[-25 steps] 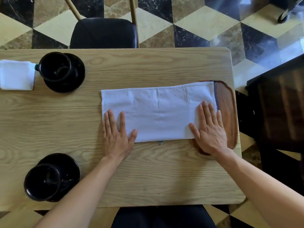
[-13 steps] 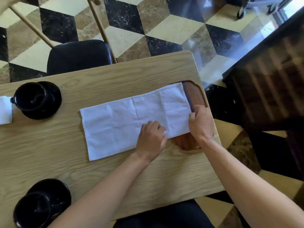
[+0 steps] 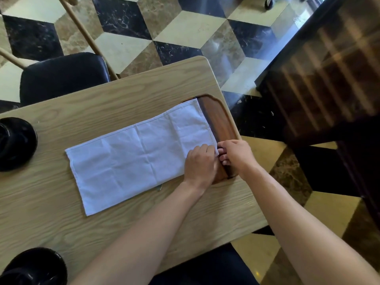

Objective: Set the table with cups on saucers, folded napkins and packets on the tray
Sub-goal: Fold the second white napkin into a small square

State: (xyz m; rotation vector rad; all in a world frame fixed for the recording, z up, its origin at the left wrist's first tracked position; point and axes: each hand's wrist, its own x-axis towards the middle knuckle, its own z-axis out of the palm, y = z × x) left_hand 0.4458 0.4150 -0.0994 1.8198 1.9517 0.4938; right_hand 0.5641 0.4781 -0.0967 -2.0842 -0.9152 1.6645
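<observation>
A white napkin [image 3: 139, 159] lies folded into a long strip across the wooden table [image 3: 61, 219], its right end draped over the left part of a brown tray [image 3: 218, 120] that sits at the table's right edge. Both hands meet at the napkin's near right corner, over the tray. The left hand [image 3: 200, 163] rests knuckles-up on the cloth with its fingers curled under; whether they pinch the fabric cannot be told. The right hand [image 3: 236, 155] is just beside it, touching it, fingers bent in toward the napkin's edge, and its grip is likewise hidden. At the far left a black cup on a saucer [image 3: 16, 142] stands well apart from the napkin, and another black cup and saucer [image 3: 35, 266] sits at the near left corner. A black chair [image 3: 61, 77] stands beyond the table.
</observation>
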